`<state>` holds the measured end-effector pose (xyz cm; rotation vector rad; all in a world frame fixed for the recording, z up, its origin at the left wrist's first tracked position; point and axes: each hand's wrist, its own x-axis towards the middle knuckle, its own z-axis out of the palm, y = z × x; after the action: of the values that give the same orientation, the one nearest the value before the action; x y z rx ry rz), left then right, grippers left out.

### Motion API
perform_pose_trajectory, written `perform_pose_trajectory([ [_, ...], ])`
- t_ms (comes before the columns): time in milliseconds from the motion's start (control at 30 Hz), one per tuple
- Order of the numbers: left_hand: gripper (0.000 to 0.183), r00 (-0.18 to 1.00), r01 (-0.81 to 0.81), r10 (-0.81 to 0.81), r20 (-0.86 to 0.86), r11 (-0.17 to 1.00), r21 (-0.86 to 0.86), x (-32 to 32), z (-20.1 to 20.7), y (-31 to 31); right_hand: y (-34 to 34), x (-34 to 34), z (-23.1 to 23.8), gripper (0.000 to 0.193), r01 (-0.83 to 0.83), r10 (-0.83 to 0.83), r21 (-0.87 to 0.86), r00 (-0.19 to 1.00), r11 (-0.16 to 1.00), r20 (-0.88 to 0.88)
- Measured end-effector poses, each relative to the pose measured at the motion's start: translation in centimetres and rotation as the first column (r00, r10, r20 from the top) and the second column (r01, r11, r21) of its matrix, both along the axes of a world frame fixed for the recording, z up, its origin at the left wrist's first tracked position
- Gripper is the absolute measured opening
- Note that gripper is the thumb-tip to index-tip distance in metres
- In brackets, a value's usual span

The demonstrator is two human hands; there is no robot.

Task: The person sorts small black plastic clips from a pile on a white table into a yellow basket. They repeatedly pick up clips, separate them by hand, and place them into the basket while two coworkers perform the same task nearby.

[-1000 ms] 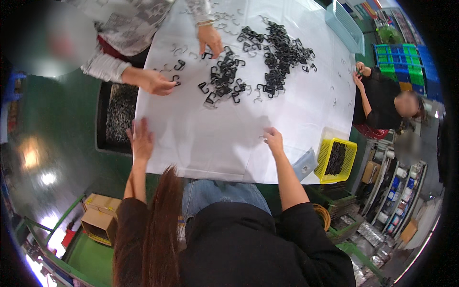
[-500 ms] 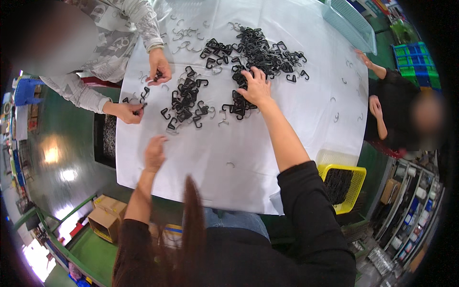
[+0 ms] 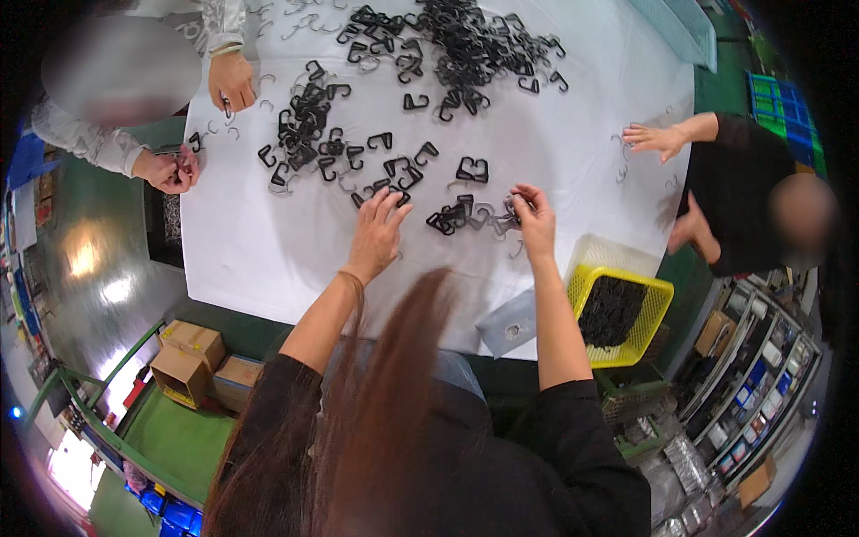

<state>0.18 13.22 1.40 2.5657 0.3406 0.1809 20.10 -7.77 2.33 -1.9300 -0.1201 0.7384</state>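
Note:
My left hand [image 3: 378, 231] lies on the white table cover [image 3: 268, 251] with fingers spread, its tips touching black plastic hook clips [image 3: 386, 183]. My right hand [image 3: 534, 217] pinches a small clear hook piece beside a cluster of black clips [image 3: 458, 215]. A big pile of black clips [image 3: 465, 40] spreads over the far part of the table, and another patch of clips [image 3: 309, 121] lies to the left.
A person at the upper left works with both hands [image 3: 231, 80] on clips. Another person at the right reaches a hand [image 3: 653, 139] onto the table. A yellow basket [image 3: 617, 309] of black parts sits by my right elbow. Cardboard boxes [image 3: 192, 358] stand on the floor.
My right hand has drawn back from the far pile toward me, now holding a small piece. My left hand has moved forward onto clips near the middle. The view has shifted closer to the table.

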Motion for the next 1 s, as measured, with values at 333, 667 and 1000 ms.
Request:
perform_pose_trajectory([
  [333, 0.037, 0.888, 0.452, -0.438, -0.139, 0.886, 0.101, 3.3, -1.8, -2.4, -7.8, -3.8, 3.8, 0.033, 0.421, -0.388, -0.026, 0.807, 0.907, -0.445],
  [667, 0.016, 0.968, -0.032, -0.134, -0.213, 0.773, -0.634, 0.7, -1.3, 0.9, -9.3, -5.8, 4.7, 0.02, 0.569, -0.496, 0.019, 0.732, 0.822, -0.467],
  [1000, 0.023, 0.861, -0.284, -0.135, -0.49, 0.671, -0.685, -2.6, -1.5, 6.2, -9.7, -9.9, 4.3, 0.014, 0.771, -0.303, 0.404, 0.587, 0.492, -0.751],
])
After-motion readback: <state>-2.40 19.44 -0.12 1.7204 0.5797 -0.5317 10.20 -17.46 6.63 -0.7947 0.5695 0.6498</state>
